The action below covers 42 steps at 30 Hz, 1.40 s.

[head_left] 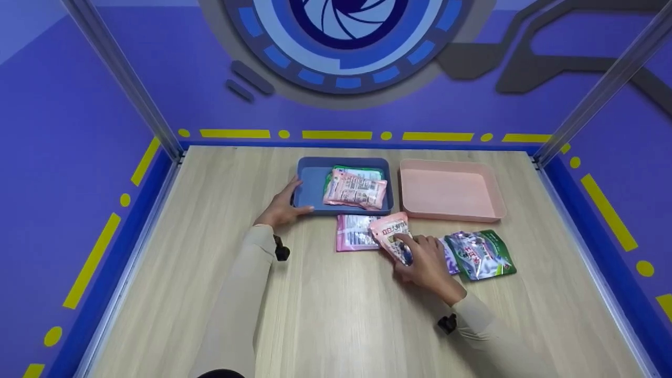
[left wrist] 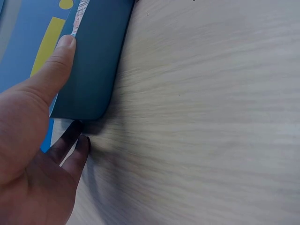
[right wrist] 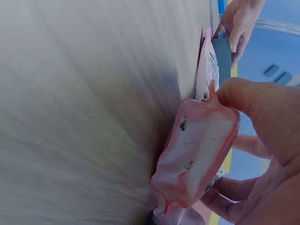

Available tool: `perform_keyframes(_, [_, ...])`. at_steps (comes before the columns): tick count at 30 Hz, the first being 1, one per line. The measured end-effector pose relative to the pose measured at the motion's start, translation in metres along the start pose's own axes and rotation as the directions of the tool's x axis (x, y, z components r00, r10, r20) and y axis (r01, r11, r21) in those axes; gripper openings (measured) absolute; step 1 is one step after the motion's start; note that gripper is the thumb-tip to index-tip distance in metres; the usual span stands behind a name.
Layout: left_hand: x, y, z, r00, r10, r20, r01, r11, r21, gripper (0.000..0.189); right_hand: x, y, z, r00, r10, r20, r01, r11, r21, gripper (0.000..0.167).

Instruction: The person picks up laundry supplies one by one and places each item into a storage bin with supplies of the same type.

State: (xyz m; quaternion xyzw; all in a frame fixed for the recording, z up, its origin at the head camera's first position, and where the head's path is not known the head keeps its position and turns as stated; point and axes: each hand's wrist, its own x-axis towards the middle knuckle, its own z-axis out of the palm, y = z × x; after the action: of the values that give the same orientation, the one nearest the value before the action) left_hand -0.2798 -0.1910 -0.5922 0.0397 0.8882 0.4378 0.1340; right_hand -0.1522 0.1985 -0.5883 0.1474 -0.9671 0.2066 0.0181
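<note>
My left hand holds the left end of a blue tray, its thumb along the near wall and its fingers at the left side. Inside that tray lie a pink-and-white pouch and, partly beneath it, a green one. With thumb and fingers, my right hand grips a pink snack pouch, tilted close over the table; its gusseted bottom faces the right wrist camera. It overlaps a flat magenta-edged pouch in front of the blue tray.
A pink tray stands beside the blue one, with bare floor showing. Right of my right hand, a green-and-silver pouch overlaps a purple pouch on the wooden table. Blue-purple panels enclose the back and sides.
</note>
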Motion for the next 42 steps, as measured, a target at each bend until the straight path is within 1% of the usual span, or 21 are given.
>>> perform_keyframes(6, [0.002,-0.002,-0.002,0.999,0.036,0.023,-0.036,0.999,0.003,0.094,0.0,-0.003,-0.002,0.996,-0.059,-0.061,0.058,0.998,-0.011,0.068])
perform_keyframes(13, [0.002,-0.002,-0.001,1.0,0.025,0.019,-0.025,1.0,-0.011,0.093,0.002,-0.007,-0.004,0.998,-0.036,-0.044,0.037,0.999,0.022,0.071])
perform_keyframes(22, [0.003,-0.001,-0.001,1.0,0.017,0.014,-0.017,1.0,0.002,0.094,0.004,-0.008,-0.006,0.997,-0.039,-0.062,0.041,0.999,0.027,0.071])
perform_keyframes(30, [0.002,-0.001,0.0,1.0,0.026,0.002,-0.026,1.0,0.006,0.094,0.004,-0.009,-0.005,0.996,-0.046,-0.073,0.048,0.998,0.033,0.07])
perform_keyframes(38, [0.001,-0.001,0.002,1.0,0.025,-0.007,-0.025,0.999,0.023,0.094,0.005,-0.012,-0.004,0.999,0.001,-0.04,0.001,0.999,0.048,0.072])
perform_keyframes(42, [0.002,0.0,0.001,1.0,0.026,-0.012,-0.026,0.999,0.02,0.093,0.006,-0.013,-0.004,0.999,0.0,-0.053,0.004,0.998,0.062,0.072])
